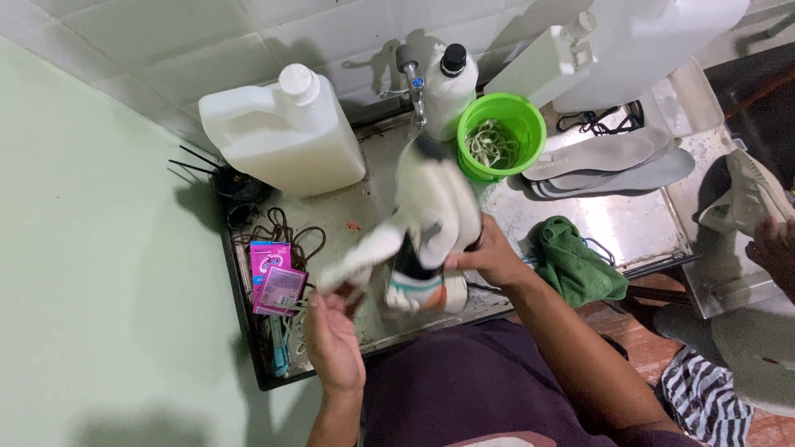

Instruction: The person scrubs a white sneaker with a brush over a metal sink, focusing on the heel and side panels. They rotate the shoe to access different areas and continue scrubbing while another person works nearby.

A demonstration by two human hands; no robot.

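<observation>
Sneaker (431, 223), white w/ black heel and a teal-orange patch, is held over the middle of a wet metal tray (364, 207), toe toward the tap (411, 83) at the tray's back edge. Right hand (489, 257) is closed round the shoe's heel end, fingers wrapped on it. Left hand (331, 335) sits near the tray's front edge, palm up, fingers loosely curled and pinching the end of a white strip (356, 261), blurred, prob. the insole or tongue, coming out of the shoe. Pink sachets (273, 277) lie at the tray's left edge, just beside the left hand, w/ brown laces (286, 232) behind them. Big white jerrycan (281, 132) stands at the back left corner; white bottle w/ black cap (451, 87) and green bucket (497, 132) holding pale laces stand by the tap. Grey insoles (604, 161) lie at the back right, green cloth (571, 261) at the front right edge. Another person's hand (774, 248) at far right holds a grey shoe (745, 199).
</observation>
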